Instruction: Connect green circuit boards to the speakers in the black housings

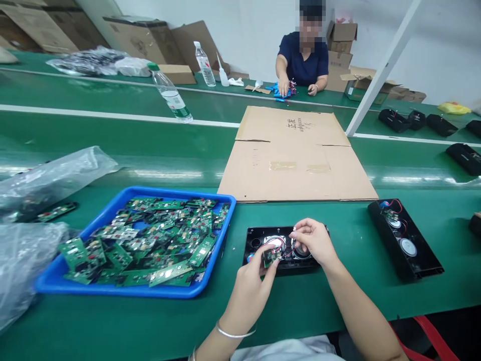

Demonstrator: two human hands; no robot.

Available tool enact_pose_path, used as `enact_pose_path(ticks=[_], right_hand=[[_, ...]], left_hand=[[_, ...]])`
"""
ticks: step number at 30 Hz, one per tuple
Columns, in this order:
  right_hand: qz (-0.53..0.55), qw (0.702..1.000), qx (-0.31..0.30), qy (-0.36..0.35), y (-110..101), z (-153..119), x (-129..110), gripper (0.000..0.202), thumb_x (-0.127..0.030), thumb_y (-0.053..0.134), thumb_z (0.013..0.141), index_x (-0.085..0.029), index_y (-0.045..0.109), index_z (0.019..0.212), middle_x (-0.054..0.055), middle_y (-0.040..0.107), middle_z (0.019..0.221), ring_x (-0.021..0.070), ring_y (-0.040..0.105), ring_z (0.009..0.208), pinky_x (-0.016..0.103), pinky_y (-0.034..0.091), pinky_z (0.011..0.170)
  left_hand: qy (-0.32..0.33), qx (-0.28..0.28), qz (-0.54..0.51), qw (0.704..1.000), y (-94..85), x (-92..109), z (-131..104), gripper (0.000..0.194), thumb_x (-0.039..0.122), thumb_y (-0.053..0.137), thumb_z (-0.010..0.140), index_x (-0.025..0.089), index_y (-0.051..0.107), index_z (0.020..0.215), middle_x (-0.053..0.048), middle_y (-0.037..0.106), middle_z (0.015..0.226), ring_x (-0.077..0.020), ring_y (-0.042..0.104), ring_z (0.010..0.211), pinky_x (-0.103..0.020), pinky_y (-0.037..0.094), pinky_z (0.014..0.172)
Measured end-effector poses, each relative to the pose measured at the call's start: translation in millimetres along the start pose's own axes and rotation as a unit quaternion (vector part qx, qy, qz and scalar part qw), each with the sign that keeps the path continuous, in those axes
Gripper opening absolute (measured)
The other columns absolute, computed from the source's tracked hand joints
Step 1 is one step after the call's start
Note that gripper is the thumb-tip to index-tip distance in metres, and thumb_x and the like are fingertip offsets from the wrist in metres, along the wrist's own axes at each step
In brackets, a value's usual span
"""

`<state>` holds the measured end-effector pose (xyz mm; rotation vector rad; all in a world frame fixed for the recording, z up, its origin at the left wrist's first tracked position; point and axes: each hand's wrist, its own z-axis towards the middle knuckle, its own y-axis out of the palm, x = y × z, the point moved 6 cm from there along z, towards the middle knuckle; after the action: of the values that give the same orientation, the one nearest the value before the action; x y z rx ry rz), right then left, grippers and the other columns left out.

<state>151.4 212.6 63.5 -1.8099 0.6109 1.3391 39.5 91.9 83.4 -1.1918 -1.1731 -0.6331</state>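
A black speaker housing (pixel 251 239) lies on the green table in front of me, its inside facing up with two round speakers showing. Over its left half my left hand (pixel 252 281) grips a small green circuit board (pixel 271 257) between thumb and fingers. My right hand (pixel 313 243) is closed in a pinch above the right speaker (pixel 299 250), at what looks like a thin wire or its connector end. Red and black wires run between the board and the speakers. The fingertips hide part of the connection.
Left of the housing stands a blue tray (pixel 130 292) heaped with circuit boards. Another open speaker housing (pixel 421 253) lies to the right. A flat cardboard sheet (pixel 296 183) lies ahead. A co-worker (pixel 304 62) handles blue parts across the bench. Plastic bags (pixel 30 271) rest at far left.
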Motion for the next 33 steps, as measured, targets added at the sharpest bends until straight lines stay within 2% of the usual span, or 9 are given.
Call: enact_pose_path(ticks=[4, 7, 10, 13, 18, 22, 26, 30, 33], right_hand=[[-0.064, 0.996, 0.025, -0.056, 2, -8, -13, 0.009, -0.019, 0.055, 0.076, -0.016, 0.063, 0.078, 0.004, 0.063, 0.074, 0.0144, 0.056, 0.066, 0.027, 0.046, 0.061], [-0.144, 0.983, -0.012, -0.117, 5, -18, -25, 0.014, -0.014, 0.053, 0.080, -0.018, 0.066, 0.080, 0.004, 0.061, 0.077, 0.0167, 0.054, 0.077, 0.030, 0.044, 0.070], [-0.282, 0.939, -0.075, -0.180, 13, -29, -31, 0.016, -0.015, 0.050, 0.086, -0.019, 0.066, 0.087, 0.004, 0.059, 0.080, 0.0161, 0.052, 0.078, 0.027, 0.044, 0.067], [-0.365, 0.902, -0.103, -0.208, 17, -34, -30, 0.013, -0.016, 0.052, 0.087, -0.019, 0.065, 0.086, 0.004, 0.059, 0.081, 0.0156, 0.052, 0.080, 0.025, 0.044, 0.066], [-0.406, 0.876, -0.096, -0.241, 20, -36, -32, 0.011, -0.016, 0.053, 0.087, -0.017, 0.064, 0.085, 0.004, 0.059, 0.081, 0.0152, 0.052, 0.079, 0.025, 0.042, 0.067], [-0.457, 0.844, -0.090, -0.268, 24, -38, -35, 0.016, -0.017, 0.050, 0.089, -0.017, 0.062, 0.079, 0.004, 0.057, 0.076, 0.0148, 0.049, 0.072, 0.025, 0.038, 0.061], [-0.493, 0.809, -0.084, -0.310, 29, -43, -38, 0.025, -0.014, 0.043, 0.091, -0.016, 0.061, 0.075, 0.004, 0.055, 0.072, 0.0149, 0.045, 0.067, 0.026, 0.032, 0.056], [-0.482, 0.809, -0.072, -0.328, 30, -43, -35, 0.024, -0.015, 0.044, 0.091, -0.016, 0.062, 0.075, 0.005, 0.056, 0.071, 0.0161, 0.047, 0.067, 0.027, 0.034, 0.056], [-0.446, 0.842, -0.070, -0.294, 26, -37, -31, 0.014, -0.021, 0.050, 0.089, -0.016, 0.062, 0.086, 0.005, 0.060, 0.074, 0.0165, 0.052, 0.070, 0.027, 0.039, 0.060]], left_hand=[[-0.053, -0.009, -0.068, 0.996, 2.6, -2, 2, 0.026, 0.031, 0.051, 0.079, 0.019, 0.055, 0.102, -0.007, 0.071, 0.094, -0.0235, 0.069, 0.083, -0.035, 0.057, 0.075], [-0.053, 0.000, -0.092, 0.994, 5.4, -2, 2, 0.026, 0.030, 0.050, 0.079, 0.020, 0.055, 0.102, -0.007, 0.071, 0.094, -0.0230, 0.069, 0.082, -0.036, 0.057, 0.076], [-0.046, 0.017, -0.099, 0.994, 6.5, -5, 1, 0.028, 0.030, 0.050, 0.079, 0.019, 0.055, 0.105, -0.008, 0.070, 0.096, -0.0225, 0.069, 0.082, -0.036, 0.057, 0.076], [-0.029, 0.018, -0.091, 0.995, 6.3, -6, 1, 0.028, 0.028, 0.050, 0.080, 0.019, 0.055, 0.105, -0.008, 0.070, 0.100, -0.0223, 0.069, 0.085, -0.037, 0.057, 0.077], [-0.006, -0.004, -0.054, 0.999, 5.7, -4, 3, 0.027, 0.027, 0.049, 0.081, 0.019, 0.056, 0.105, -0.008, 0.070, 0.097, -0.0224, 0.068, 0.085, -0.036, 0.056, 0.077], [0.004, -0.011, -0.020, 1.000, 5.9, -1, 4, 0.028, 0.026, 0.049, 0.081, 0.019, 0.056, 0.107, -0.008, 0.070, 0.098, -0.0234, 0.067, 0.088, -0.037, 0.055, 0.080], [-0.013, -0.027, -0.057, 0.998, 6.9, -2, 5, 0.026, 0.026, 0.048, 0.081, 0.020, 0.056, 0.105, -0.007, 0.070, 0.097, -0.0225, 0.067, 0.087, -0.036, 0.056, 0.078], [-0.016, -0.043, -0.062, 0.997, 6.1, -4, 7, 0.025, 0.025, 0.048, 0.080, 0.019, 0.056, 0.104, -0.008, 0.070, 0.098, -0.0218, 0.068, 0.081, -0.035, 0.056, 0.074], [0.004, -0.063, -0.034, 0.997, 5.3, -3, 9, 0.026, 0.024, 0.047, 0.080, 0.021, 0.057, 0.104, -0.006, 0.071, 0.091, -0.0211, 0.069, 0.074, -0.033, 0.057, 0.069]])
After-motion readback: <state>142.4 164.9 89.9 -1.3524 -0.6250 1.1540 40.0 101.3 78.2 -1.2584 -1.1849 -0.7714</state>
